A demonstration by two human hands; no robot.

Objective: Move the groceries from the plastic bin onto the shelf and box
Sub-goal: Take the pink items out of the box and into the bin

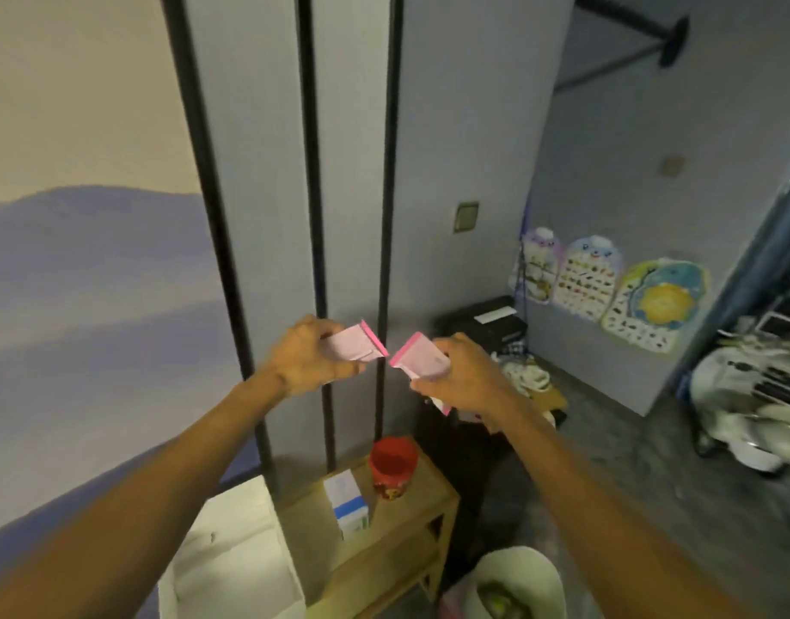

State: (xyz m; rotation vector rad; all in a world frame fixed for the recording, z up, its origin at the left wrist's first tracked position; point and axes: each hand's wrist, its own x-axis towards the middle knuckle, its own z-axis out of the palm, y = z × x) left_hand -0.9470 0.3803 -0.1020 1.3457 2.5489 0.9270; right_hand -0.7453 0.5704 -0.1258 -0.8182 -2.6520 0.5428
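Observation:
My left hand (306, 355) grips a pink packet (356, 344) held up at chest height in front of the grey wall panels. My right hand (462, 379) grips a second pink packet (422, 357), and the two packets' pink-edged ends nearly touch. Far below them stands a low wooden shelf (406, 533) carrying a red cup (392, 464) and a white-and-blue carton (346, 502). A white box (232, 556) stands to the left of the shelf. A white round container (518, 583) with something green inside sits at the bottom edge.
A black box (482, 326) with a white paper sits by the corner on the right. Colourful posters (607, 288) hang low on the right wall. Cluttered white items (750, 395) fill the far right. Grey floor stretches between them.

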